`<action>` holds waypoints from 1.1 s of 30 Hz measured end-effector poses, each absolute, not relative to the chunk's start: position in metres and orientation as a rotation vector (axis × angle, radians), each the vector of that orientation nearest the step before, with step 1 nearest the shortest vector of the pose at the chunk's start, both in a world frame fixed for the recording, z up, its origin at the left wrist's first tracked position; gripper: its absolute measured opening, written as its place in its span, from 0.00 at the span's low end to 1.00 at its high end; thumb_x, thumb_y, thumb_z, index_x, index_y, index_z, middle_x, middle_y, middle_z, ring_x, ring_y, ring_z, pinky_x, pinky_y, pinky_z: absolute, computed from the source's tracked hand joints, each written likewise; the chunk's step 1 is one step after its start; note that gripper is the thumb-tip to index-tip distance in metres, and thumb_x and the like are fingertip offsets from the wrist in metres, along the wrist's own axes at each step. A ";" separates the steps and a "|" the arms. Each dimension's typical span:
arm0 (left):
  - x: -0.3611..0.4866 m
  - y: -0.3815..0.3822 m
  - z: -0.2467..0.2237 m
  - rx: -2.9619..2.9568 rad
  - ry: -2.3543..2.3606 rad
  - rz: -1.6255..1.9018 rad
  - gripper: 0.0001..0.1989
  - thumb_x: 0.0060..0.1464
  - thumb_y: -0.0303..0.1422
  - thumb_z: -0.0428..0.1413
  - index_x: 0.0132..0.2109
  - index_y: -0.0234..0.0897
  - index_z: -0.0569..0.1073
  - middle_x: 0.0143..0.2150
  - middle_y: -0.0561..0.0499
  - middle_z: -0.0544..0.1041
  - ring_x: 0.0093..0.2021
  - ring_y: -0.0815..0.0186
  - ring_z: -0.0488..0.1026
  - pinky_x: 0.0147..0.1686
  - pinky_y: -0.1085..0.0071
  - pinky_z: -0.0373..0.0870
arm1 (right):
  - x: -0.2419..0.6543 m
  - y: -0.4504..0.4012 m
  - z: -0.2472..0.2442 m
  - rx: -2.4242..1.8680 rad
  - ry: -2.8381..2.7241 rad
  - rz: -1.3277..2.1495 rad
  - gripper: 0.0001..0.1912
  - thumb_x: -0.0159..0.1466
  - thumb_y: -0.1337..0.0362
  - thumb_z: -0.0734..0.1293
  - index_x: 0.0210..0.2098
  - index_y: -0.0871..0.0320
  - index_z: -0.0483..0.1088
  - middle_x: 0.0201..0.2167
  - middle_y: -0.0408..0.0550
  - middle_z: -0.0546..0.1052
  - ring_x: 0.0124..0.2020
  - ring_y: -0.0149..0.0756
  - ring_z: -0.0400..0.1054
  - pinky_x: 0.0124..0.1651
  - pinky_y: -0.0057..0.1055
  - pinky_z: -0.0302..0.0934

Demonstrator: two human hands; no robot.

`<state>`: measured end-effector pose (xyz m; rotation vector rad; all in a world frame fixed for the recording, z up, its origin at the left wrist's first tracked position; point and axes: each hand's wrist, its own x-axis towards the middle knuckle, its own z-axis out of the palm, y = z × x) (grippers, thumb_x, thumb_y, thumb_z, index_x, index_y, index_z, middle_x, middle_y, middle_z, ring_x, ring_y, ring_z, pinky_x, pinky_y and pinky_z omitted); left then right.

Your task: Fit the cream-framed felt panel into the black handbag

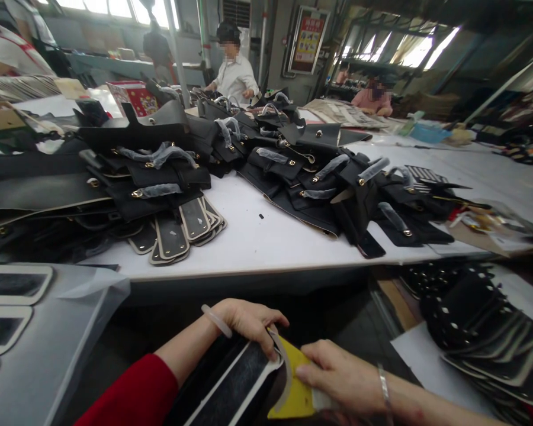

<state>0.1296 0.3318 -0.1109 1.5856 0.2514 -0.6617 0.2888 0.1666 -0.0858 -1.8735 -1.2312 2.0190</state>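
At the bottom centre my left hand (pixel 249 319) is closed on the end of a black bag panel with a pale border (pixel 237 378), thumb on top. My right hand (pixel 331 370) pinches a flat yellow piece (pixel 293 378) with a curved edge. The yellow piece meets the panel's end, close to my left fingertips. I cannot make out what tool or part it is. Below the frame's edge the rest of the panel is hidden.
Black handbag parts with wrapped handles (pixel 164 157) crowd the white table (pixel 244 248). Pale-edged panels (pixel 171 236) lie at its front left. More panels are stacked at the right (pixel 506 349), and others rest on a translucent sheet (pixel 80 307). Several people sit or stand behind.
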 end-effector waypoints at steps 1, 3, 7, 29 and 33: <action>0.129 0.332 -0.112 1.605 0.256 -0.655 0.60 0.31 0.46 0.68 0.68 0.24 0.53 0.51 0.36 0.73 0.49 0.47 0.72 0.47 0.59 0.70 | 0.286 0.169 -0.086 -1.894 -1.256 1.983 0.10 0.64 0.59 0.62 0.31 0.60 0.65 0.17 0.38 0.67 0.13 0.21 0.56 0.15 0.16 0.46; 0.128 0.334 -0.113 1.631 0.264 -0.645 0.61 0.32 0.46 0.67 0.69 0.24 0.51 0.51 0.37 0.73 0.49 0.48 0.72 0.47 0.59 0.70 | 0.285 0.174 -0.084 -1.930 -1.307 1.933 0.11 0.65 0.60 0.61 0.31 0.61 0.66 0.17 0.38 0.68 0.13 0.21 0.55 0.14 0.17 0.44; 0.129 0.336 -0.112 1.671 0.269 -0.633 0.62 0.32 0.46 0.67 0.69 0.24 0.49 0.56 0.36 0.71 0.55 0.47 0.69 0.55 0.58 0.65 | 0.289 0.178 -0.082 -1.956 -1.409 1.862 0.10 0.64 0.62 0.61 0.30 0.61 0.67 0.18 0.39 0.68 0.15 0.22 0.57 0.15 0.17 0.45; 0.126 0.341 -0.117 1.620 0.291 -0.640 0.57 0.38 0.42 0.66 0.70 0.29 0.48 0.54 0.39 0.73 0.52 0.50 0.71 0.51 0.60 0.67 | 0.281 0.182 -0.086 -1.950 -1.209 2.096 0.12 0.66 0.58 0.57 0.38 0.59 0.65 0.17 0.39 0.67 0.10 0.25 0.57 0.10 0.18 0.52; 0.125 0.343 -0.115 1.616 0.279 -0.630 0.56 0.39 0.40 0.66 0.70 0.30 0.48 0.58 0.37 0.70 0.56 0.49 0.69 0.55 0.59 0.64 | 0.275 0.183 -0.085 -2.001 -1.166 2.073 0.12 0.65 0.57 0.58 0.36 0.60 0.65 0.19 0.41 0.68 0.11 0.24 0.58 0.11 0.18 0.54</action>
